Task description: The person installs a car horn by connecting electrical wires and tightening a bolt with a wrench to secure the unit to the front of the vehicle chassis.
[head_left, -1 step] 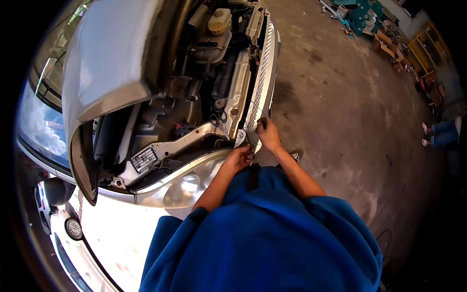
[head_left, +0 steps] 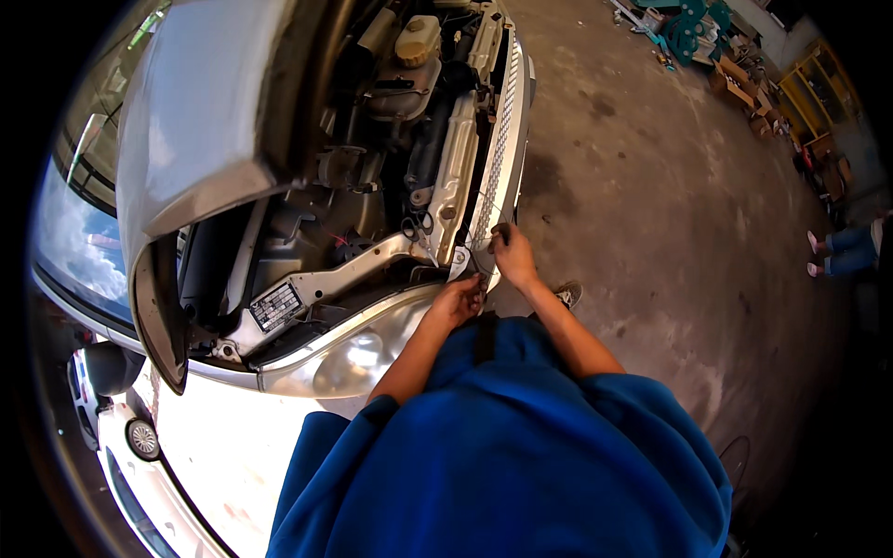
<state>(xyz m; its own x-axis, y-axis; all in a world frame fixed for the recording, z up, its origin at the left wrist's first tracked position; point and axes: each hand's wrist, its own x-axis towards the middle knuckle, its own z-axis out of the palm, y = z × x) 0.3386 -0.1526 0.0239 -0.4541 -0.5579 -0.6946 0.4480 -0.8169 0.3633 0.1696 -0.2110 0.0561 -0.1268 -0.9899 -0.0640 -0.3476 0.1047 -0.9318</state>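
Both hands are at the front corner of a silver vehicle (head_left: pixel 512 121) with its hood (head_left: pixel 200 102) raised. My left hand (head_left: pixel 459 300) has its fingers pinched on a thin dark wire (head_left: pixel 478 266) beside the headlight (head_left: pixel 349 365). My right hand (head_left: pixel 512 256) is just ahead and to the right, closed with its fingertips together near the grille edge. Something dark shows at those fingertips, too small to make out. A pair of scissors (head_left: pixel 426 223) lies on the front crossbar (head_left: pixel 458 172), its handles near the corner, left of my right hand.
Inside the engine bay are a pale fluid reservoir (head_left: pixel 418 42) and a labelled metal brace (head_left: pixel 276 307). Concrete floor (head_left: pixel 642 214) stretches to the right. Cardboard boxes (head_left: pixel 735 84) and a yellow rack (head_left: pixel 819 88) stand far right. A person's legs (head_left: pixel 848 249) show at the right edge.
The view has shifted very slightly. Both hands keep the same places and grips.
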